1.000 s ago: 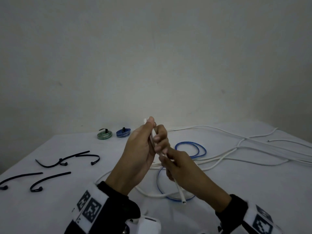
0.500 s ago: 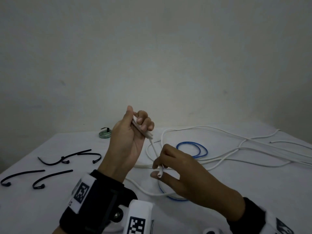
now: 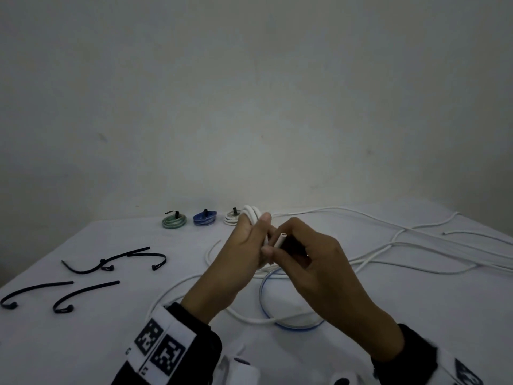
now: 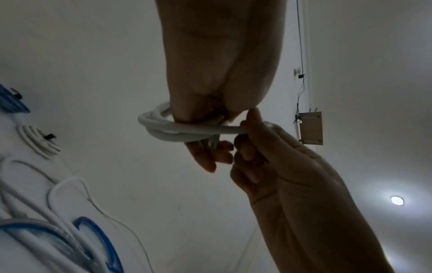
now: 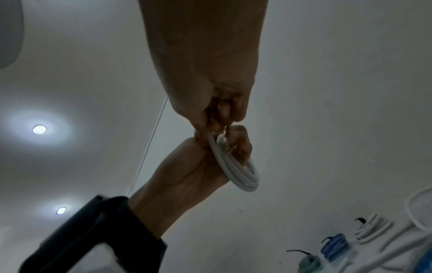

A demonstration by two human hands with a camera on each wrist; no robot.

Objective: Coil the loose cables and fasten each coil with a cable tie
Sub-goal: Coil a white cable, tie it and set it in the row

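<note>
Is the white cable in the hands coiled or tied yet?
Coiled, not tied: the left hand holds bare loops of white cable, no tie round them.

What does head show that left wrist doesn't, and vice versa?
Only head: the loose black cable ties at the table's left and the green tied coil.

Only left wrist: the white cable's loops seen from below, wrapped around the left hand's fingers, plus a ceiling light and a wall-mounted box.

Both: the left hand holding the white coil, the right hand pinching the cable's end, the tied white coil, the blue coil.
</note>
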